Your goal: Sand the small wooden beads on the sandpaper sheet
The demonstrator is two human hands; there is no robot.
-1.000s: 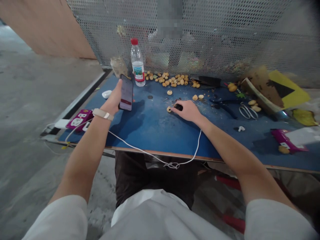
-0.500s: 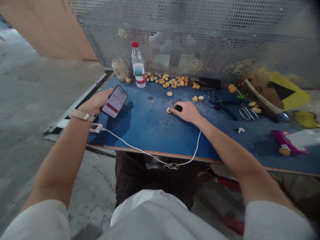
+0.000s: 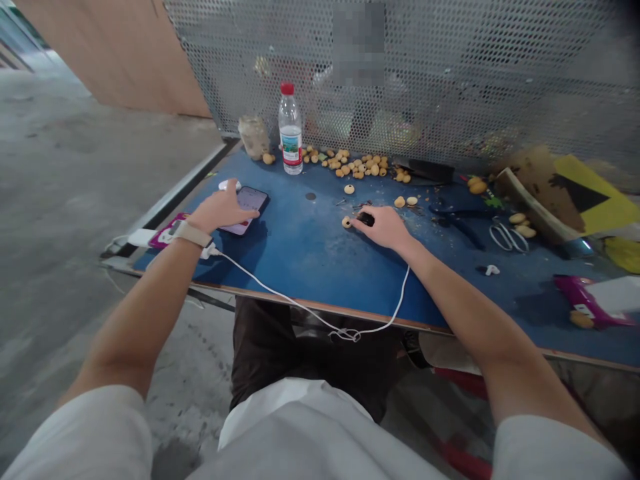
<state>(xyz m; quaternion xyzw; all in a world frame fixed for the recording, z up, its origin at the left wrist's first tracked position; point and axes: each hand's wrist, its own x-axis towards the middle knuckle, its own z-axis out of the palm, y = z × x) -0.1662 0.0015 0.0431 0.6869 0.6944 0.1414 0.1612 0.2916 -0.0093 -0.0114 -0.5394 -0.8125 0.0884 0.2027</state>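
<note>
My left hand (image 3: 221, 213) lies open on the blue table, its fingertips over the edge of a black smartphone (image 3: 249, 209) lying flat. A small white case (image 3: 229, 185) sits just beyond those fingers. My right hand (image 3: 379, 228) rests on the tabletop, pinching a small black object (image 3: 367, 219). Right beside its fingertips lies a round tan bead (image 3: 346, 222). A white charging cable (image 3: 320, 312) runs from near my left wrist, over the table's front edge, and up under my right forearm.
Several tan beads (image 3: 350, 165) lie along the table's back, near a water bottle (image 3: 291, 128) and a jar (image 3: 254, 137). Pliers (image 3: 457, 225) and scissors (image 3: 509, 238) lie right. A magenta power strip (image 3: 165, 233) sits left. Perforated metal mesh (image 3: 440, 67) stands behind, with a blurred person beyond.
My left hand has lowered the phone flat onto the table and let go, now resting over its edge. The view has shifted slightly. My right hand stays in place.
</note>
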